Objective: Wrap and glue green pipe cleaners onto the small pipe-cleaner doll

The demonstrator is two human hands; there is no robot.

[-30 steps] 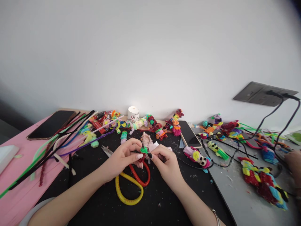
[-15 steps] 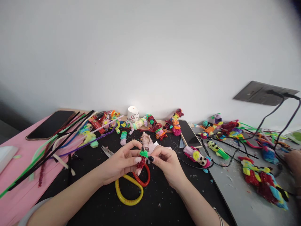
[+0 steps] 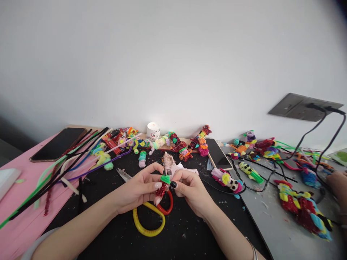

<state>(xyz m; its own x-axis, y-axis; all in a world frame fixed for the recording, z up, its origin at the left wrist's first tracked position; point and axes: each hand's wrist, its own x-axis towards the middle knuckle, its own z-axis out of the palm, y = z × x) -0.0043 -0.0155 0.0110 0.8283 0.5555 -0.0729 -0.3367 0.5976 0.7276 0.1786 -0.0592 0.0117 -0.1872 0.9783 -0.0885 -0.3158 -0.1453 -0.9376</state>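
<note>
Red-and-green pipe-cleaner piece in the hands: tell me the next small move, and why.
Probably a small twist to seat the green cap tighter on the red-and-green piece. The left hand pinches the red body from the side, the right hand has its fingertips right at the cap, and the piece is held up above the scissors.

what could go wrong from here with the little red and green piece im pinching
1. The red and green piece is held only at the fingertips of the left hand and right hand; it could slip and drop onto the scissors below.
2. The pink glue gun lies just behind the fingers; if it is hot, a knuckle might brush it.
</note>
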